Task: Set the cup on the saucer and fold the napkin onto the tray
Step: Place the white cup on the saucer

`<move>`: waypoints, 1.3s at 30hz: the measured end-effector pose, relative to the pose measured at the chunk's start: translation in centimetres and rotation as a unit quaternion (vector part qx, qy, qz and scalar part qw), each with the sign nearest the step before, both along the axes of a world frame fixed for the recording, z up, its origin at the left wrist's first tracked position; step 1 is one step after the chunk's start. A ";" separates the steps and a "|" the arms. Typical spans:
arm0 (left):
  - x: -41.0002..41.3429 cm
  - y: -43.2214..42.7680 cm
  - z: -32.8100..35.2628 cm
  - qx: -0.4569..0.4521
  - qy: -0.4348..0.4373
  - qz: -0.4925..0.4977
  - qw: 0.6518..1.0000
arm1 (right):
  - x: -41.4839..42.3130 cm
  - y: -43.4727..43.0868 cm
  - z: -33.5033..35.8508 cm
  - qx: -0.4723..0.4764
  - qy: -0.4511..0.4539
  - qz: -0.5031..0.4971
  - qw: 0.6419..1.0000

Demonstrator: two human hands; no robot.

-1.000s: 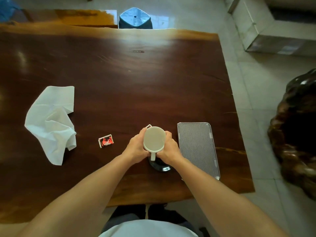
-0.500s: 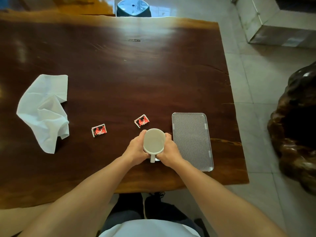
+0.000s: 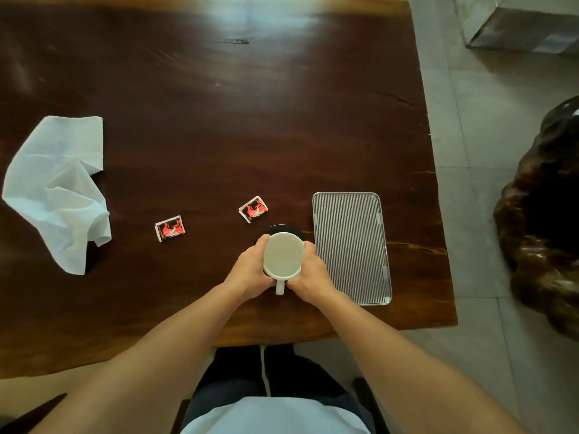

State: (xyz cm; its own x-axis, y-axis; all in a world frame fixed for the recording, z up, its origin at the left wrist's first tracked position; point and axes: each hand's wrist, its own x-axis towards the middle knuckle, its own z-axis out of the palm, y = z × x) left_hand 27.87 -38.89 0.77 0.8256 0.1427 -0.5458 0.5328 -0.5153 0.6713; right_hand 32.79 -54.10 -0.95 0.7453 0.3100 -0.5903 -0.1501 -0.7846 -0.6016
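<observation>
Head view: cup [image 3: 283, 255], handle toward the person, is gripped between left hand [image 3: 249, 270] and right hand [image 3: 310, 277] over the saucer [image 3: 282, 228].

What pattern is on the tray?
Thin dark and light stripes on the tray, in the head view.

You've got both hands wrapped round the white cup [image 3: 283, 256], left hand [image 3: 250, 270] on one side and right hand [image 3: 308, 274] on the other, handle pointing at 6 o'clock toward you. The dark saucer [image 3: 282, 228] peeks out at the cup's 12 o'clock; can't tell if they're touching. The ribbed tray [image 3: 351, 245] sits just beside at 3 o'clock. One red packet [image 3: 253, 209] lies at 11 o'clock and another packet [image 3: 169, 228] out toward 9. The crumpled white napkin [image 3: 59, 189] is further that way on the dark wooden table [image 3: 219, 104].
</observation>
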 end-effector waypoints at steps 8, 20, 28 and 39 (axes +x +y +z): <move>-0.5 -0.4 -1.1 0.000 -0.015 0.014 1.000 | -0.2 0.0 -1.1 -0.014 0.007 0.000 1.000; -0.1 -0.6 -2.0 0.023 0.000 0.028 0.999 | 0.4 0.1 -1.6 -0.022 0.001 0.005 1.000; 0.2 -0.4 -2.3 0.025 0.028 0.020 0.999 | 0.7 0.0 -1.4 -0.017 0.006 0.012 1.000; 0.0 -0.4 -1.5 0.032 0.072 0.017 0.997 | 0.6 0.1 -0.7 -0.038 0.021 0.001 0.999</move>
State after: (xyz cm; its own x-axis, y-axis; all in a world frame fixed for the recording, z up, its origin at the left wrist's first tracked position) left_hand 27.92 -39.26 -0.71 0.7331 0.2077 -0.6477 0.6399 -0.5335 0.5532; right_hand 33.38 -54.03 -1.68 0.7195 0.2637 -0.6425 -0.1726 -0.8282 -0.5332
